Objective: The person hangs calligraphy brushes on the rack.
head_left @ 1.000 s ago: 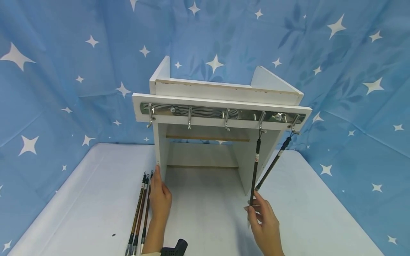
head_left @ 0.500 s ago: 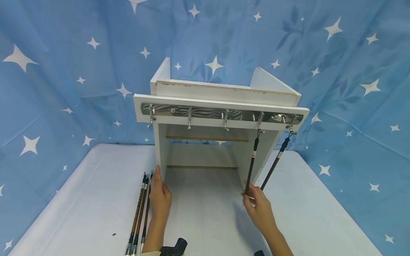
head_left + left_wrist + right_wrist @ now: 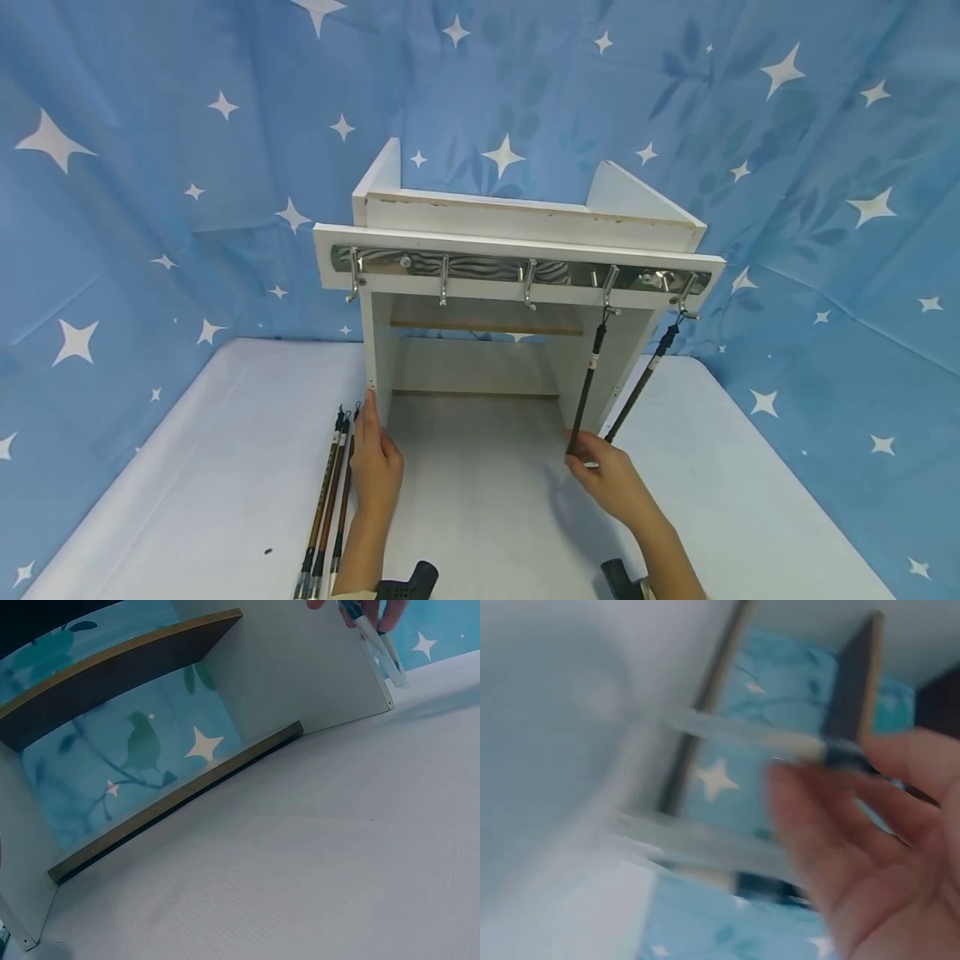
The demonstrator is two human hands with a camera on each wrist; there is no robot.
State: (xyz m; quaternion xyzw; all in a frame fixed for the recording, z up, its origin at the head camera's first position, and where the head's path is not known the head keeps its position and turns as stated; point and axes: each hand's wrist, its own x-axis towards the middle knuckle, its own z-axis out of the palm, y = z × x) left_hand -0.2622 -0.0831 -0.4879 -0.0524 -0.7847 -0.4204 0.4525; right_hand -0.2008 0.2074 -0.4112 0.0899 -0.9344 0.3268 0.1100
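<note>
A white wooden rack point(image 3: 525, 218) carries a metal strip of hooks point(image 3: 480, 265) along its front. Two calligraphy brushes hang by cord loops from the two rightmost hooks: an inner brush point(image 3: 586, 392) and an outer brush point(image 3: 642, 383). My right hand point(image 3: 613, 483) pinches the inner brush near its lower end. In the right wrist view, blurred, that brush's dark lower part point(image 3: 845, 755) lies against the thumb, with its pale tip pointing away. My left hand point(image 3: 377, 467) rests with straight fingers against the foot of the rack's left side panel.
Several more calligraphy brushes point(image 3: 328, 500) lie side by side on the white table point(image 3: 195, 467), just left of the left hand. A small dark speck point(image 3: 268, 551) is near them. Behind the rack hangs a blue star-patterned cloth point(image 3: 247, 167).
My right hand has moved up and slightly left, and the lower end of the inner brush has swung left with it. The left hand has stayed at the side panel.
</note>
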